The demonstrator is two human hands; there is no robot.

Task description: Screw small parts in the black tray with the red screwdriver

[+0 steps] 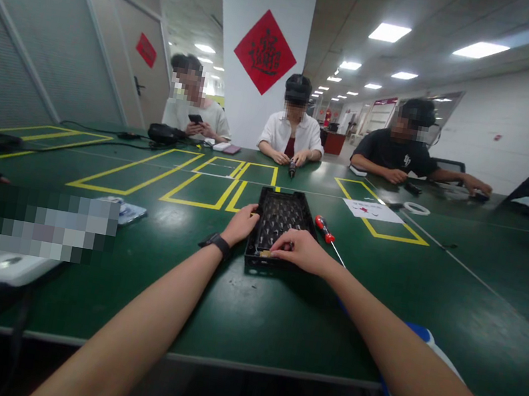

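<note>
A black rectangular tray (285, 210) with rows of small metallic-looking pieces inside lies on the green table in front of me. My left hand (242, 223) grips its left wall, fingers bent over the rim. Over the near right part of the tray, my right hand (300, 250) has thumb and fingers pinched together. Whatever sits in that pinch is too small to make out. A tan piece (265, 253) lies by the fingertips at the tray's near end. Right of the tray rests a red and black screwdriver (324, 229), its shaft pointing toward my right forearm.
Yellow tape outlines (131, 192) mark the green table (205, 310). A white sheet (372, 211) and a tape roll (416, 208) lie to the right. White devices (5, 259) and cables are at left. Three people sit opposite; a blue and white object (428, 340) lies beyond my right forearm.
</note>
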